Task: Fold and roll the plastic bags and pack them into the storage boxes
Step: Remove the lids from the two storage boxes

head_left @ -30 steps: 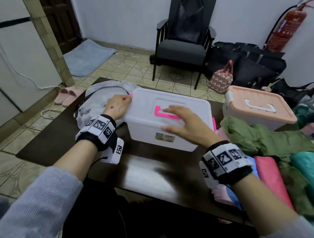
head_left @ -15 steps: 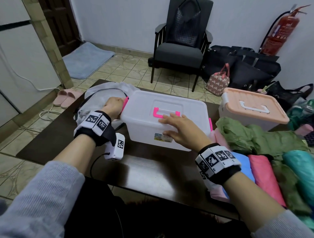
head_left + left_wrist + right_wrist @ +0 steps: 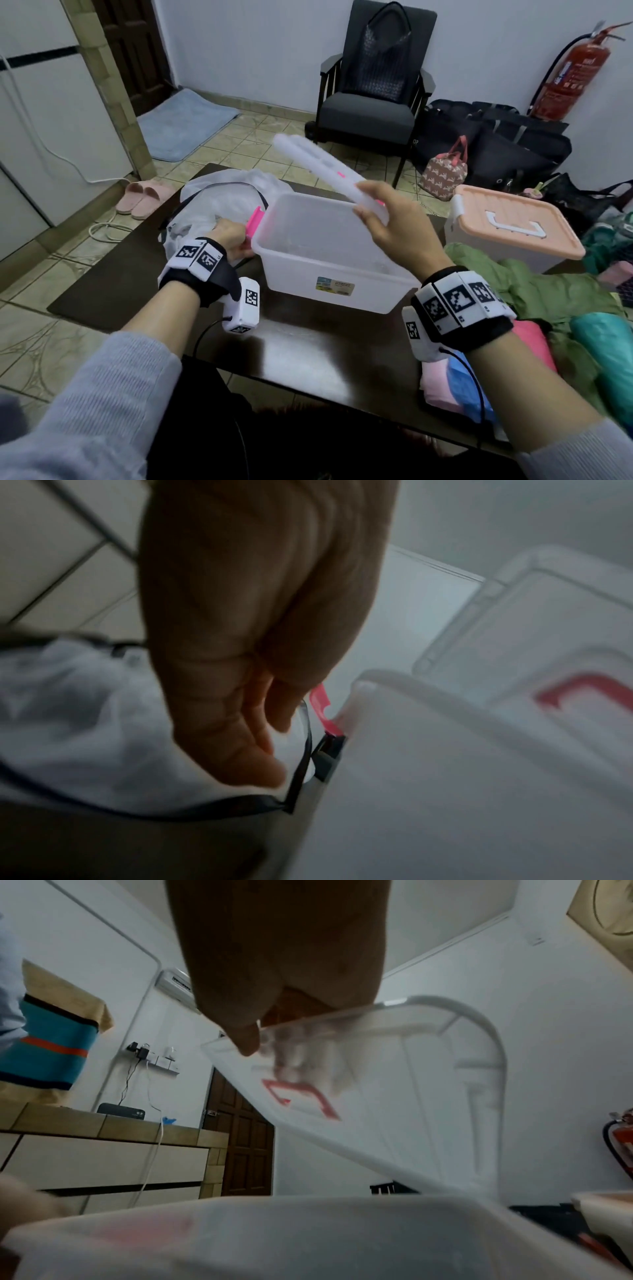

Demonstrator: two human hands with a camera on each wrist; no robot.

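Currently: clear box (image 3: 329, 260) open on the table (image 3: 144, 270), long axis running left to right. Lid (image 3: 329, 171) raised above it, tilted, long axis pointing up and away to the left; right hand (image 3: 394, 226) grips its near edge. Left hand (image 3: 229, 236), fingers curled, at the pink latch (image 3: 255, 221); grip unclear. White plastic bag (image 3: 219, 192) just left of the box.
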